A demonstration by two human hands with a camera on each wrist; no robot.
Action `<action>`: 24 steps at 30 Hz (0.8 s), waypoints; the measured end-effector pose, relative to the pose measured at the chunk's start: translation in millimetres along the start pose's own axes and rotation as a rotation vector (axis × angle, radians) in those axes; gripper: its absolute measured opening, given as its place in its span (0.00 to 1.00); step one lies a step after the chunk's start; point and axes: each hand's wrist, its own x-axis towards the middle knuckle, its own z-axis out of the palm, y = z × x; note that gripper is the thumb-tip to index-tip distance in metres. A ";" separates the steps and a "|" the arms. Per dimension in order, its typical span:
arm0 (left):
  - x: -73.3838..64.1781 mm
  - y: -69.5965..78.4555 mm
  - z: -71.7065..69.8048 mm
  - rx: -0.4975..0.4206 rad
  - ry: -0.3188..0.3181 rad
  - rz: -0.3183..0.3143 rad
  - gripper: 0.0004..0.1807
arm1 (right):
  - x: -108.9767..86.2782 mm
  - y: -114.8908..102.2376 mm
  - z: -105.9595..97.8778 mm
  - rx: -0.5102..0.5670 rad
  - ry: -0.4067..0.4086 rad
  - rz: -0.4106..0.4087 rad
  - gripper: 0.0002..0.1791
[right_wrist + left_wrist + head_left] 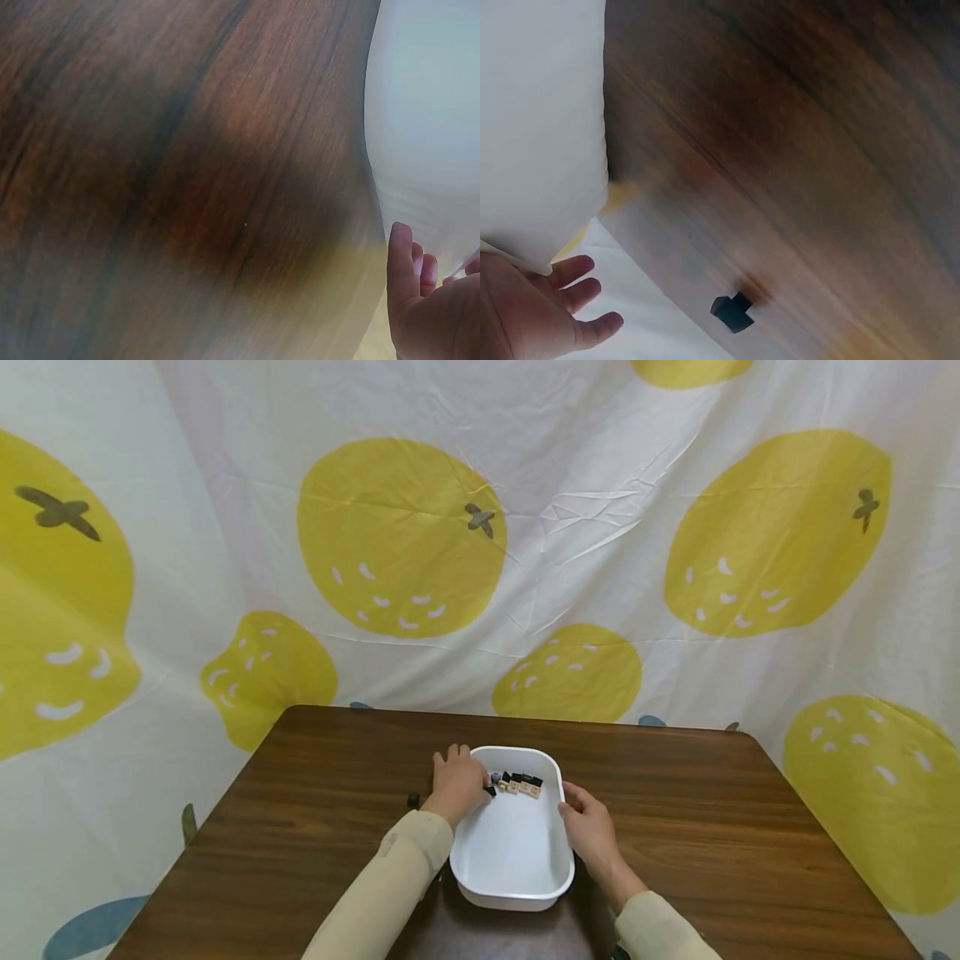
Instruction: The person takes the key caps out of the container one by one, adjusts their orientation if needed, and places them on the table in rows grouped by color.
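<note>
The tub (513,847) in the middle of the frame looks like white moulded plastic, smooth all over, with a soft sheen along its rim. Under it, the desk (720,835) has the look of dark wood, streaky in grain, its top smooth and faintly glossy. The sheet (570,460) across the upper half is thin cloth, finely creased, catching a satiny shine right of centre. The sleeves (375,881) at the bottom are matt cloth. The blocks (525,788) are too small from here; I can't tell wood from plastic.
</note>
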 end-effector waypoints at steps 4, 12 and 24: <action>2.0 -1.5 3.2 -0.039 0.020 0.010 0.08 | -1.0 -0.5 -0.4 -0.001 -0.006 0.007 0.22; 5.9 -4.5 7.0 -0.082 0.196 0.120 0.12 | -2.3 -2.5 -2.0 -0.002 -0.004 -0.007 0.22; 8.6 -6.7 4.7 -0.333 0.232 0.146 0.10 | -1.9 -2.1 -1.5 -0.009 0.000 -0.014 0.21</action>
